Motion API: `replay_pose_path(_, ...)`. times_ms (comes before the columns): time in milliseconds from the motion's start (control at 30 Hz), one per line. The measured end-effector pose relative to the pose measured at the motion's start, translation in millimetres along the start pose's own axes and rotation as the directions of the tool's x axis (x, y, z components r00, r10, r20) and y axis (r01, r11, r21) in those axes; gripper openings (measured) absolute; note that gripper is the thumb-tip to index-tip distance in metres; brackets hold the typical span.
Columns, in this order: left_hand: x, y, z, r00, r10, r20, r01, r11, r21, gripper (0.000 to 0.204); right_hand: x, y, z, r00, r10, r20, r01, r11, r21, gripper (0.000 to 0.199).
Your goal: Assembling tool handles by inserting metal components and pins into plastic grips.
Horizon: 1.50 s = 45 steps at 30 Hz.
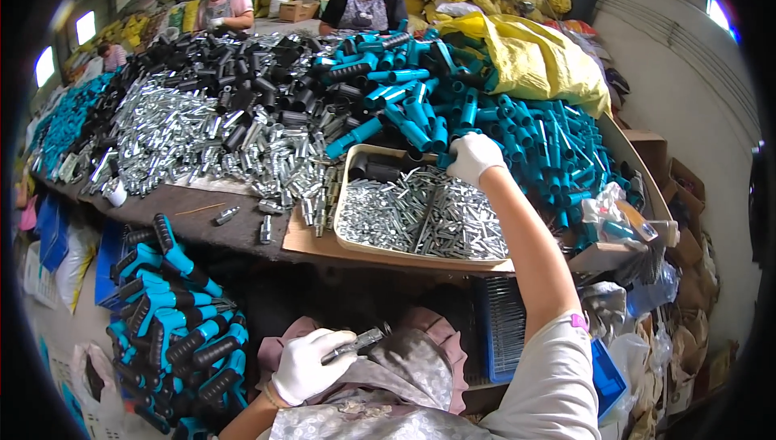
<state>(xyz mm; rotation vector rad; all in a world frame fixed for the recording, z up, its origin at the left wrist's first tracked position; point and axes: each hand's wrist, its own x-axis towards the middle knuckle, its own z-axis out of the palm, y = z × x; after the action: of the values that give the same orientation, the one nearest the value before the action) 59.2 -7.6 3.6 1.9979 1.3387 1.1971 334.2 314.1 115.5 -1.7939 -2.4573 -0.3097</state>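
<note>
Holding metal fitting (356, 345), reaching into teal tubes (473, 109)

Pinches the metal fitting near, over the patterned apron (412, 371), in the gloved left hand (314, 365), closed round it. Reaches far with the gloved right hand (474, 157), curled among the teal tubes; cannot tell if gripping one. Looks mid-batch: seemingly finished, piled near left, teal-and-black handles (174, 319); left over, loose on the tabletop (202, 226), plenty. Includes smooth, hollow, plastic-looking teal tubes, shiny metal cylinders (162, 129) at left, dark black sleeves (263, 84), thin metal pins (465, 218) in a shallow cream tray (420, 256).
</note>
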Motion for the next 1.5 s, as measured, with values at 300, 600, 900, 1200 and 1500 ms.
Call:
replay_pose_path(300, -1, -16, -10, 0.993, -0.104, -0.055, 0.098, 0.99, -0.103, 0.027, -112, -27, -56, 0.9, 0.328, -0.287, 0.273, 0.089, 0.958, 0.023)
replay_pose_path(600, 6, -7, -24, 0.996, -0.093, 0.001, 0.092, 0.987, -0.131, 0.031, -253, -94, 24, 0.955, -0.036, 0.293, -0.268, -0.525, 0.808, 0.046)
replay_pose_path(900, -12, -4, -29, 0.98, 0.054, 0.191, -0.046, 0.998, -0.048, 0.035, -240, -94, -16, 0.687, -0.53, 0.497, -0.579, 0.013, 0.815, 0.044)
replay_pose_path(1200, -14, -10, -30, 0.95, 0.168, 0.265, -0.163, 0.986, -0.043, 0.044, -246, -137, -4, 0.729, -0.524, 0.441, -0.237, 0.411, 0.88, 0.037)
replay_pose_path(1500, -10, 1, -36, 0.906, 0.167, 0.388, -0.181, 0.984, -0.002, 0.048, -256, -134, 11, 0.671, -0.539, 0.509, -0.48, 0.208, 0.852, 0.057)
